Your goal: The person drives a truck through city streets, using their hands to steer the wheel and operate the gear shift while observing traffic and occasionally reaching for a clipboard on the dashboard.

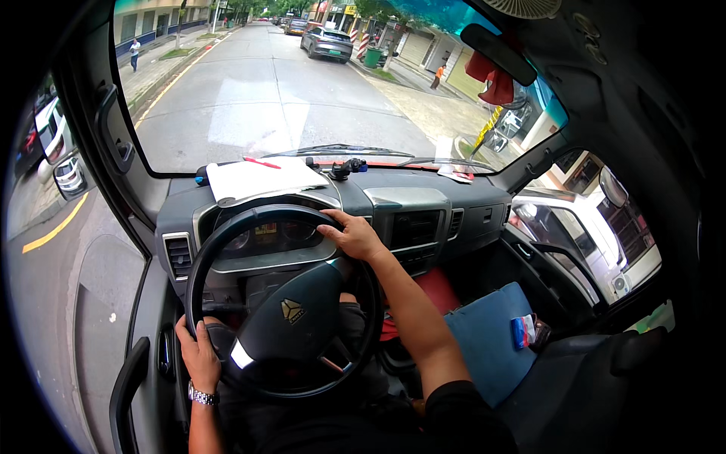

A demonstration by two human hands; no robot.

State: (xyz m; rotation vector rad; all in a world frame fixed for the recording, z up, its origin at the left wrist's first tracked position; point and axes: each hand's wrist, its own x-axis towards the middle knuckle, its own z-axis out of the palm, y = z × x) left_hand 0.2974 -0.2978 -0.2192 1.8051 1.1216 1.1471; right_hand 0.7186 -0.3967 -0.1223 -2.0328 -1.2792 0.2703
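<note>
A black steering wheel [195, 291] with a metal emblem on its hub fills the space before me. My left hand [200, 357], a metal-band watch [203, 395] at its wrist, is closed round the lower left of the rim. Higher up, my right hand [354, 234] grips the upper right of the rim, with the forearm stretched across from the right. Behind the wheel sits the instrument cluster [266, 233], partly covered by the rim. White papers [261, 181] lie on the dashboard above it, and a red pen [262, 163] rests on them.
A small black device [348, 168] stands mid-dashboard. To my right, a blue flat pad [491, 340] bears a blue-and-red packet [522, 331]. Through the windshield, a grey car [327, 44] is at the road's right. People are on both sidewalks. A white vehicle [563, 227] shows beyond the right window.
</note>
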